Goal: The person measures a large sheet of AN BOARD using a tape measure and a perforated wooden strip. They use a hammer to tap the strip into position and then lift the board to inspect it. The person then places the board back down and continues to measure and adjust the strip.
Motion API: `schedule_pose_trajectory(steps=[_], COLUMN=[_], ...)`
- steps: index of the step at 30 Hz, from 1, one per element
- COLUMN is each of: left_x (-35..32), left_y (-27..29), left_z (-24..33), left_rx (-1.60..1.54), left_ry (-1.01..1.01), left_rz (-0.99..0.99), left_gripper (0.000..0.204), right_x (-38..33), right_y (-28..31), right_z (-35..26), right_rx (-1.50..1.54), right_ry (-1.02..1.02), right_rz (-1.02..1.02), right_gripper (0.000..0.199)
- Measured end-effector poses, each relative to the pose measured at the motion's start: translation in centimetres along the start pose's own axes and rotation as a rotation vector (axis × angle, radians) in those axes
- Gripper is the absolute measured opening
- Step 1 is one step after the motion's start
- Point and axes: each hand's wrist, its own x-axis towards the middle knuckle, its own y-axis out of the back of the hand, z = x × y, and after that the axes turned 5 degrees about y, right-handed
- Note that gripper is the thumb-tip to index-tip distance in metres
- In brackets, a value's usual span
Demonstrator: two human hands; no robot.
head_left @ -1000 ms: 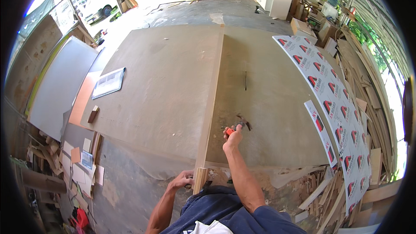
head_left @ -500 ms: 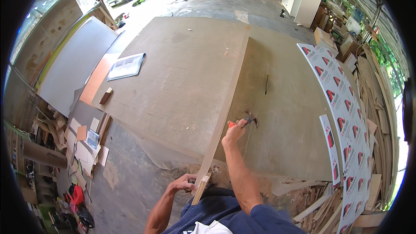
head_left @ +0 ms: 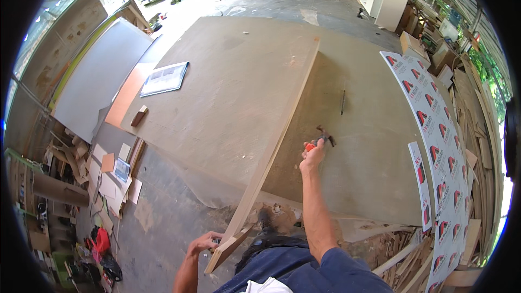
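As the person leans in over the broad brown work surface (head_left: 201,114), the right hand (head_left: 312,157) is out in front, clenched around the red grip of a hammer (head_left: 325,137). It's up on the right-hand side of the long wooden strip (head_left: 259,179), the dark head pointing away from the body and the wood well clear of it. That strip runs from the far edge of the surface right back toward the person, its near end jutting past the edge, where a short board (head_left: 232,247) meets it at an angle, close by the dark blue shirt.

Down at that end, the left hand (head_left: 205,243) has its fingers curled against the strip's left side; whether they're closed on the wood can't be told, with the fingertips partly hidden.

Out beyond the hammer lies a thin dark tool (head_left: 343,102). Over to the right, there's a narrow printed offcut (head_left: 419,184) just beside a large white printed panel (head_left: 415,97). Across on the left side, a small brown block (head_left: 139,116) sits near a flat, pale-faced rectangle (head_left: 164,79) with a dark rim.
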Motion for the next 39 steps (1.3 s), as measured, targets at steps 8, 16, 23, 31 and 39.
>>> schedule_pose_trajectory(steps=[8, 16, 23, 31, 39], left_x=[-9.4, -10.5, -9.7, -3.6, 3.6], left_y=[-3.7, -3.3, -2.2, 1.7, 4.4], left_z=[-4.7, -9.3, -5.9, 0.9, 6.2], left_rx=[-0.093, -0.234, -0.183, -0.251, -0.181], left_ry=[0.029, 0.149, 0.085, -0.049, -0.033], left_rz=[0.112, 0.153, 0.112, 0.128, 0.129], left_gripper=[0.071, 0.069, 0.071, 0.061, 0.059], right_x=[4.0, 3.8, 6.2, -3.7, -12.8], right_y=[-6.1, -8.0, -7.4, 0.1, 5.9], right_z=[4.8, 4.7, 5.9, 7.2, 6.8], right_rx=[0.001, -0.097, -0.301, -0.225, -0.284], right_ry=[0.211, -0.013, -0.018, -0.108, -0.147], right_rz=[0.266, 0.126, -0.266, -0.213, -0.214], right_gripper=[0.04, 0.05, 0.044, 0.039, 0.042])
